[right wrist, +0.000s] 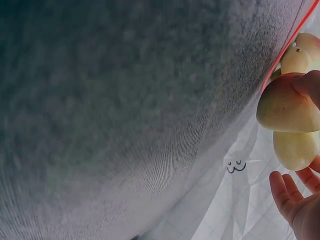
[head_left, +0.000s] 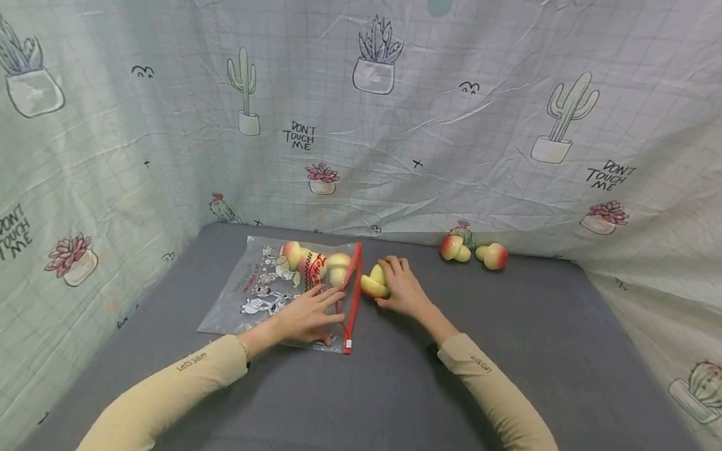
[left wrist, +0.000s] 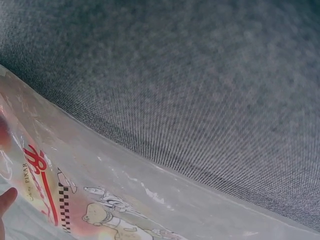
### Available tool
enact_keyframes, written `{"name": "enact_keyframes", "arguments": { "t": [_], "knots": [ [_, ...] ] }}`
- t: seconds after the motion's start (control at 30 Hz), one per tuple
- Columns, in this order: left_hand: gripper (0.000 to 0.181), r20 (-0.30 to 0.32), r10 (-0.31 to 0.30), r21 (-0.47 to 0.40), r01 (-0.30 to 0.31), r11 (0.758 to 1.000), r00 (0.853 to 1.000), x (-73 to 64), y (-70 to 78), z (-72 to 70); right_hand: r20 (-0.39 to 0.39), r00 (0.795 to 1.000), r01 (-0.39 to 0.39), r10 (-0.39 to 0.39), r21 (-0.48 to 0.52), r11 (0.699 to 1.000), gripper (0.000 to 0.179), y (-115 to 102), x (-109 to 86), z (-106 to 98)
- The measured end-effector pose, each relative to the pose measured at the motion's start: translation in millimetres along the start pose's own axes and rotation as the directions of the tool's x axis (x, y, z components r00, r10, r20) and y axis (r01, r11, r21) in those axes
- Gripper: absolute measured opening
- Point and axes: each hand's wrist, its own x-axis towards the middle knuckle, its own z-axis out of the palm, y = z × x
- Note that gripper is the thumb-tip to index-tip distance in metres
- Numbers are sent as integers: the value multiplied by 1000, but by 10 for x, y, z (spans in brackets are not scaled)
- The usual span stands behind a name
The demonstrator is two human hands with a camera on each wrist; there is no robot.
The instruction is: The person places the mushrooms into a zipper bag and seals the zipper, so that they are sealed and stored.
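A clear zip bag (head_left: 232, 307) with a red zipper edge (head_left: 358, 273) and printed cartoon figures lies flat, its mouth to the right. Red-and-yellow toy mushrooms (head_left: 337, 262) show through the plastic. My left hand (head_left: 306, 315) rests over the bag near its mouth, fingers spread and fairly straight, where the two zipper edges stand apart. Just outside the mouth, my right hand (head_left: 403, 289) grips a toy mushroom (head_left: 375, 283). In the right wrist view the thumb lies on the mushroom's cap (right wrist: 285, 107), with fingers by its stem.
Two more toy mushrooms, one at left (head_left: 453, 248) and one at right (head_left: 492, 255), lie at the back right of the grey tabletop (head_left: 387, 406). A printed cloth (head_left: 404, 131) hangs behind the table and along both sides.
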Motion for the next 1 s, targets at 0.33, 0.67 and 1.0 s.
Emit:
{"name": "enact_keyframes", "arguments": {
  "t": [0.33,0.67,1.0],
  "knots": [
    [51,3,4,-11,-4,1000,1000,-6,20,1,49,999,7,-9,50,999,74,-68,-22,12],
    [51,10,-2,-1,2,1000,1000,0,-10,8,83,997,-12,10,22,1000,74,-88,50,36],
    [49,12,-1,-22,1,1000,1000,-10,-9,2,102,995,26,-25,-7,1000,76,-153,129,44]
  ]
}}
